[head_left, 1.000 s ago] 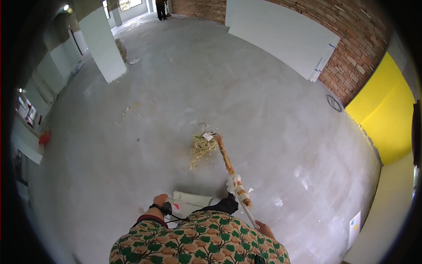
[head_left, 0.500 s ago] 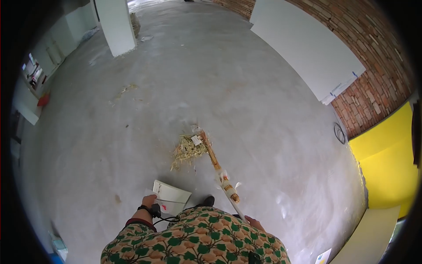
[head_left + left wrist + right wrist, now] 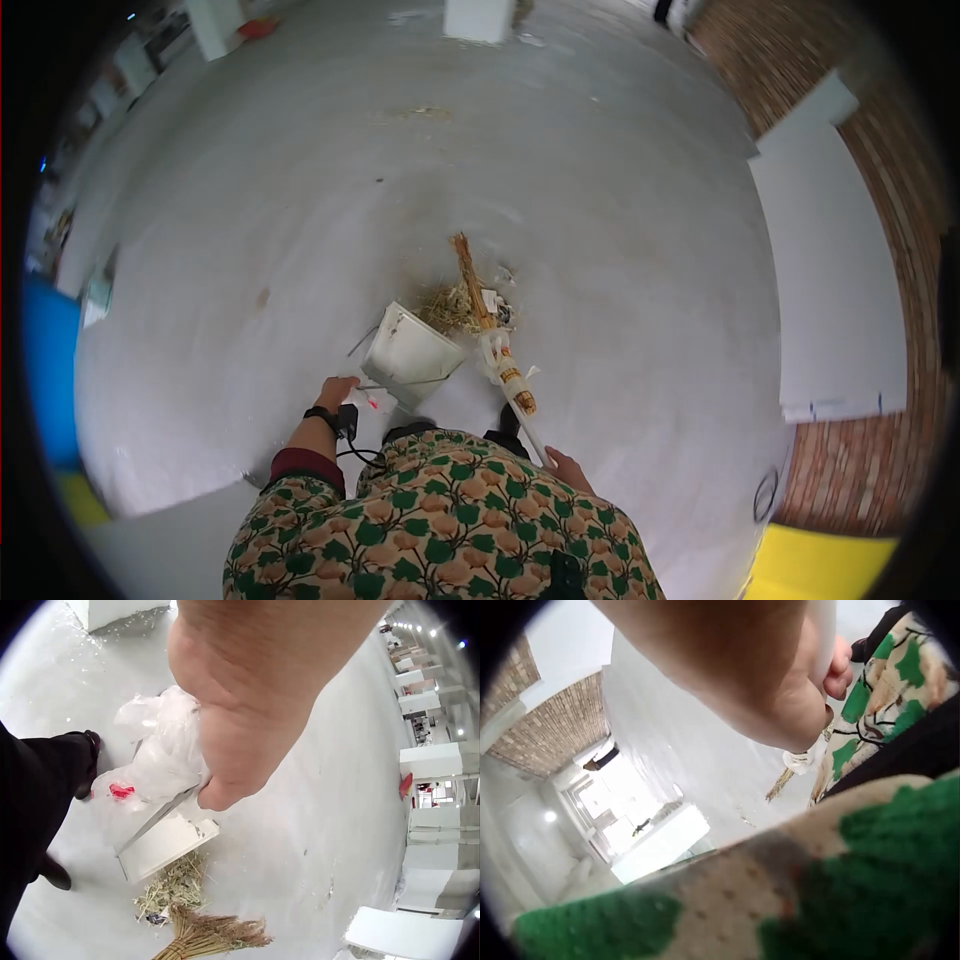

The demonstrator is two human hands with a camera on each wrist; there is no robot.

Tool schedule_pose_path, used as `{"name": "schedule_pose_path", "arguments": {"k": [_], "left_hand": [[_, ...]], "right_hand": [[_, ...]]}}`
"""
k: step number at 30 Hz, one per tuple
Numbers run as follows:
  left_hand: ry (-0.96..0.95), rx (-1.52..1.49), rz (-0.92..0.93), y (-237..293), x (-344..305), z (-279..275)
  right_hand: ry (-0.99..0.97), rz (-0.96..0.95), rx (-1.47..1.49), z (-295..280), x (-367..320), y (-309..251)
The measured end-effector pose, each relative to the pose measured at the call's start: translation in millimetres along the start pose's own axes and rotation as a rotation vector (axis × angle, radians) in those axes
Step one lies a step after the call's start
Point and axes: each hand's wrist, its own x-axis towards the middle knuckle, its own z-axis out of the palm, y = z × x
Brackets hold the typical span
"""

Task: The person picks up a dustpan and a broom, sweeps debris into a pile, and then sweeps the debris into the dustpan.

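Observation:
My left hand point(image 3: 338, 392) grips the dustpan's handle, with a crumpled clear plastic bag point(image 3: 161, 750) bunched beside it. The white dustpan point(image 3: 418, 345) is tilted in front of my feet, its far edge next to a heap of straw bits point(image 3: 438, 310). In my right hand point(image 3: 566, 468) is the white pole of a straw broom point(image 3: 470, 270); curled fingers point(image 3: 838, 679) wrap the pole in the right wrist view. Plastic wrap covers the broom's middle. Its bristles point(image 3: 217, 930) lie at the heap, partly over it in the head view.
Grey concrete floor point(image 3: 620, 230) surrounds me, with a few stray straw bits point(image 3: 430, 112) farther off. White boards point(image 3: 840, 290) lean on the brick wall at right. A cable coil point(image 3: 765, 495) and a yellow panel point(image 3: 815, 565) are lower right, a blue panel point(image 3: 50, 370) at left.
The head view has turned right and tipped further down. The dustpan has moved forward to the straw heap, and the broom's bristle end has swung to the heap's far side.

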Motion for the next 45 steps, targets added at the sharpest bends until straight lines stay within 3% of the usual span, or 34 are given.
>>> {"name": "schedule_pose_path", "arguments": {"k": [3,4,5,7,10,11,13,14,15,17,18,19,22,23,29,33,34,36,38,41,45], "left_hand": [[0.040,0.124,-0.136,48.3,-40.7,3.2],[0.011,0.571,0.234,43.4,-42.6,0.6],[0.013,0.572,0.207,49.7,-43.4,4.5],[0.093,0.051,-0.244,21.9,-15.0,33.0],[0.167,-0.377,-0.409,15.3,-41.3,45.8],[0.163,-0.387,-0.427,17.5,-50.7,50.0],[0.271,-0.666,-0.482,17.3,-60.5,58.6],[0.239,-0.804,-0.434,13.9,-66.6,61.8],[0.257,-0.757,-0.482,0.0,-65.2,69.2],[0.262,-0.799,-0.310,-9.8,-73.4,80.2],[0.287,-0.839,-0.458,-15.6,-70.7,85.9],[0.284,-0.862,-0.475,-27.0,-64.6,92.5],[0.261,-0.811,-0.560,-49.3,-74.4,111.1],[0.220,-0.699,-0.493,-54.0,-77.5,114.7],[0.152,-0.310,-0.576,-85.3,-94.3,164.1],[0.184,-0.333,-0.606,-48.9,-122.5,179.6],[0.175,-0.275,-0.539,-78.0,-137.1,157.6],[0.180,-0.199,-0.469,-69.5,-147.1,152.0],[0.112,0.080,-0.183,-84.4,-143.3,163.6],[0.218,-0.032,-0.197,-124.9,-130.7,181.2],[0.329,0.075,-0.099,-127.1,-130.1,183.2]], "right_hand": [[-0.074,-0.053,-0.022,-47.9,2.2,-3.5],[-0.095,-0.053,-0.052,-64.3,5.9,-5.0],[-0.116,-0.049,-0.083,-76.5,9.0,-2.9],[-0.088,-0.093,-0.135,-52.1,41.2,14.7],[-0.103,-0.093,-0.200,-55.8,45.3,16.4],[-0.116,-0.087,-0.216,-61.9,46.4,17.9],[-0.122,-0.099,-0.252,-67.2,53.6,21.4],[-0.135,-0.087,-0.276,-68.0,56.2,21.4],[-0.155,-0.028,-0.252,-67.9,57.9,19.4],[-0.189,0.042,-0.258,-64.6,64.5,16.4],[-0.170,0.017,-0.291,-60.9,68.3,16.1],[-0.150,-0.011,-0.322,-59.9,72.2,14.2],[-0.176,-0.011,-0.364,-72.1,69.2,12.9],[-0.180,0.015,-0.359,-72.2,71.8,9.5],[-0.211,0.050,-0.340,-88.9,38.4,-23.2],[-0.252,-0.007,-0.290,-111.8,29.3,-18.3],[-0.268,-0.013,-0.302,-73.4,15.7,-36.5],[-0.282,-0.046,-0.301,-81.7,16.0,-35.8],[-0.284,-0.079,-0.307,-79.1,16.9,-26.8],[-0.283,-0.093,-0.303,-64.3,16.9,-34.9],[-0.293,-0.060,-0.285,-53.1,59.9,-53.0]]}}
